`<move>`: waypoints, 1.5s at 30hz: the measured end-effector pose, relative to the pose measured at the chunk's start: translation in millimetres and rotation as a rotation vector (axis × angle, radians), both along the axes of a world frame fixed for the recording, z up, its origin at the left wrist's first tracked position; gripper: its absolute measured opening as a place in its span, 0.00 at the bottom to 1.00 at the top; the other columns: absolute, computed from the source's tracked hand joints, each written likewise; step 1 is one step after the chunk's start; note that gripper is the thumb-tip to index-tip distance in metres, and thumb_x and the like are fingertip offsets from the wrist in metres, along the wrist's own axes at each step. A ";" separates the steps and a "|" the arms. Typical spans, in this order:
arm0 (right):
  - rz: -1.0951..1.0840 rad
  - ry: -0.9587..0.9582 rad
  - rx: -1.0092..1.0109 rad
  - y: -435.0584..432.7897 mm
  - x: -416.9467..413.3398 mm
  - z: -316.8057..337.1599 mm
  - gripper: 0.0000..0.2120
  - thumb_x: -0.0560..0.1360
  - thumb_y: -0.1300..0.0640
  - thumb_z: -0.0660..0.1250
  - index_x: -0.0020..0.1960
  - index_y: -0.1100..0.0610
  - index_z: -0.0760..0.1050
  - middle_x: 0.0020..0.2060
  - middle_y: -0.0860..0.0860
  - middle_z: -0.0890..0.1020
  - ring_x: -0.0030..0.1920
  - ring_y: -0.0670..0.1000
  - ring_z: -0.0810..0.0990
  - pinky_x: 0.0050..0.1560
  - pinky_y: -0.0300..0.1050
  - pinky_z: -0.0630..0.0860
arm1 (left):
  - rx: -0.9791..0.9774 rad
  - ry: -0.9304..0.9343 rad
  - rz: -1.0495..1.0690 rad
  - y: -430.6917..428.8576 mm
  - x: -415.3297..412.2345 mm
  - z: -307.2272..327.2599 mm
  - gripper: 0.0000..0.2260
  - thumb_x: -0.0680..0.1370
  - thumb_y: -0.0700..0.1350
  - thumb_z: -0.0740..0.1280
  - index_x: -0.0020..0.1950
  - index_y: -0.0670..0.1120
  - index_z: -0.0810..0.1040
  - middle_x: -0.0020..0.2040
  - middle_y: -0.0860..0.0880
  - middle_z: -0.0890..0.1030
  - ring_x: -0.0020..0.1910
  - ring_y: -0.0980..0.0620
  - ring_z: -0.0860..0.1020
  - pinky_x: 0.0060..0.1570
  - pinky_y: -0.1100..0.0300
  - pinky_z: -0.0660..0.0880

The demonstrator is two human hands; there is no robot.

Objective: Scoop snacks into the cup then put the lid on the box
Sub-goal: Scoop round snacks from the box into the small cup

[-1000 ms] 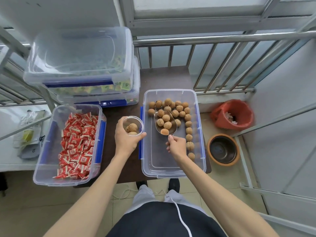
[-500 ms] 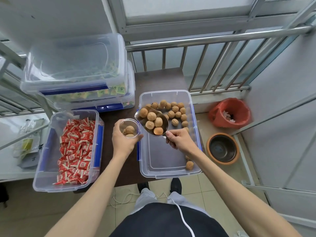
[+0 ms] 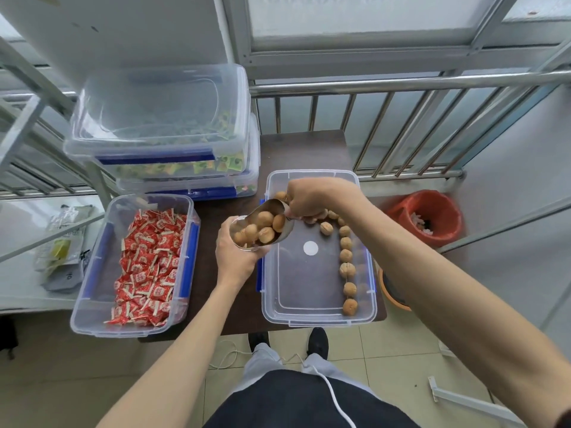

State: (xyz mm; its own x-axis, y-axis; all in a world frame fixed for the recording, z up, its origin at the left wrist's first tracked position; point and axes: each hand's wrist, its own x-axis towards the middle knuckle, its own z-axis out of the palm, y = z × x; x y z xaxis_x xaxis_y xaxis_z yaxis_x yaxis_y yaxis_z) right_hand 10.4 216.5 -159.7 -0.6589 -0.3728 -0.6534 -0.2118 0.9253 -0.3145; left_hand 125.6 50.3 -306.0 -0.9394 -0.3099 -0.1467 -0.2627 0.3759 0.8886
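My left hand (image 3: 236,261) grips a small clear cup (image 3: 244,239) beside the left wall of the open clear box (image 3: 312,316). My right hand (image 3: 309,197) holds a metal scoop (image 3: 273,222) tilted down to the left, its mouth over the cup. Several round brown snacks (image 3: 265,227) lie in the scoop and spill into the cup. More of these snacks (image 3: 346,261) line the right side of the box and its far end, partly hidden by my right hand. The box has no lid on it.
An open box of red wrapped candies (image 3: 145,261) stands at the left. Two lidded boxes (image 3: 167,140) are stacked behind it. A red bin (image 3: 425,217) and an orange bowl (image 3: 392,296) sit on the floor at the right. A metal railing (image 3: 401,125) runs behind the dark table (image 3: 302,149).
My right hand lifted the filled scoop out of the box, carried it left and tipped it over the cup. The left hand kept the cup in place.
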 end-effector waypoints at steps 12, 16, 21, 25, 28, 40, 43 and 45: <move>0.186 0.040 0.119 -40.5 2.4 34.1 0.09 0.78 0.56 0.63 0.45 0.62 0.77 0.35 0.55 0.81 0.32 0.52 0.78 0.37 0.45 0.78 | -0.007 -0.012 0.016 -1.6 -0.7 -6.3 0.38 0.64 0.44 0.83 0.69 0.53 0.69 0.64 0.51 0.75 0.64 0.50 0.75 0.65 0.53 0.74; 0.043 -0.004 0.016 13.4 1.8 25.2 0.16 0.78 0.54 0.63 0.35 0.60 0.75 0.27 0.52 0.79 0.26 0.53 0.73 0.32 0.43 0.71 | -0.001 -0.011 0.013 -2.9 -1.4 -8.1 0.38 0.63 0.45 0.83 0.68 0.53 0.70 0.63 0.51 0.76 0.63 0.50 0.75 0.65 0.50 0.75; -0.386 0.032 -0.186 78.6 43.0 -17.3 0.16 0.80 0.55 0.62 0.35 0.60 0.72 0.29 0.54 0.77 0.30 0.55 0.76 0.32 0.43 0.71 | -0.006 -0.016 0.013 -4.3 -1.5 -9.7 0.41 0.64 0.45 0.84 0.72 0.51 0.67 0.67 0.50 0.73 0.67 0.49 0.73 0.67 0.52 0.73; -0.672 0.011 -0.156 91.3 92.2 -84.6 0.13 0.78 0.55 0.61 0.39 0.60 0.73 0.37 0.61 0.80 0.38 0.59 0.79 0.40 0.51 0.78 | -0.030 -0.011 0.002 -4.3 -1.6 -8.8 0.41 0.64 0.46 0.84 0.72 0.50 0.67 0.67 0.50 0.73 0.67 0.50 0.72 0.67 0.53 0.73; -0.951 -0.117 -0.268 86.4 114.0 -115.7 0.09 0.75 0.63 0.57 0.38 0.63 0.72 0.30 0.62 0.77 0.26 0.56 0.74 0.22 0.42 0.70 | -0.039 -0.018 -0.002 -4.0 -1.8 -8.0 0.41 0.64 0.46 0.84 0.72 0.50 0.67 0.67 0.50 0.73 0.67 0.51 0.72 0.65 0.56 0.72; -1.177 0.058 -0.290 79.0 91.8 -180.2 0.17 0.78 0.52 0.59 0.41 0.63 0.79 0.37 0.61 0.83 0.36 0.59 0.83 0.42 0.57 0.84 | -0.039 -0.037 -0.001 -3.6 -2.5 -7.3 0.41 0.65 0.45 0.83 0.73 0.51 0.66 0.68 0.51 0.73 0.67 0.53 0.71 0.60 0.67 0.69; -1.266 -0.040 -0.418 78.7 83.5 -183.6 0.16 0.80 0.57 0.60 0.41 0.65 0.79 0.34 0.59 0.81 0.30 0.53 0.80 0.42 0.52 0.83 | -0.041 -0.034 -0.009 -3.9 -3.3 -7.3 0.41 0.65 0.45 0.83 0.73 0.51 0.66 0.67 0.51 0.73 0.66 0.53 0.72 0.59 0.68 0.69; -1.324 -0.108 -0.511 77.3 79.7 -187.1 0.15 0.81 0.57 0.61 0.43 0.66 0.80 0.36 0.59 0.81 0.30 0.51 0.79 0.39 0.47 0.82 | -0.042 -0.028 -0.012 -4.2 -3.6 -7.7 0.41 0.65 0.45 0.83 0.73 0.50 0.67 0.67 0.51 0.73 0.66 0.53 0.72 0.57 0.71 0.68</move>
